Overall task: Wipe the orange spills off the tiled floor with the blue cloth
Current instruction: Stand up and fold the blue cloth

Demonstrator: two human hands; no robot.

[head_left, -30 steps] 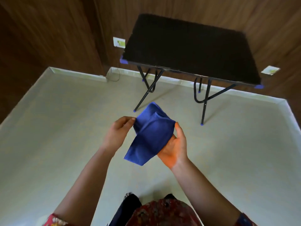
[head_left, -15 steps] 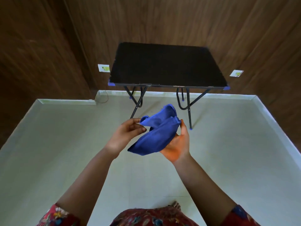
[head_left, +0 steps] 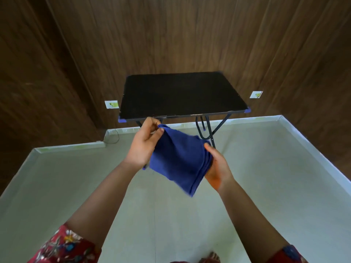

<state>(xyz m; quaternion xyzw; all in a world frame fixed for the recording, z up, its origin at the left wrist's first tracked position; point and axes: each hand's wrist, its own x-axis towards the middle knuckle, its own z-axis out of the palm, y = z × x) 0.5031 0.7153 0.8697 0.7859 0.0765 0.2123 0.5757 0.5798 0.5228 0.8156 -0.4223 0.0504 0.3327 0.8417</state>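
A folded blue cloth (head_left: 180,160) hangs in the air between both hands, in front of me at chest height. My left hand (head_left: 143,144) pinches its upper left corner with thumb and fingers. My right hand (head_left: 217,168) grips its right folded edge, and the heel of this palm looks orange. The pale tiled floor (head_left: 266,186) lies below. No orange spill shows on the visible floor.
A small black folding table (head_left: 180,93) with blue corner caps stands against the dark wood wall ahead. Two white wall sockets (head_left: 111,104) flank it. A pale skirting (head_left: 68,148) edges the floor. A thin cable runs along the left skirting. My foot (head_left: 212,257) shows at the bottom.
The view has tilted upward, so the table sits further away. My hands have drawn the cloth out flatter, the left one lifting its corner higher.
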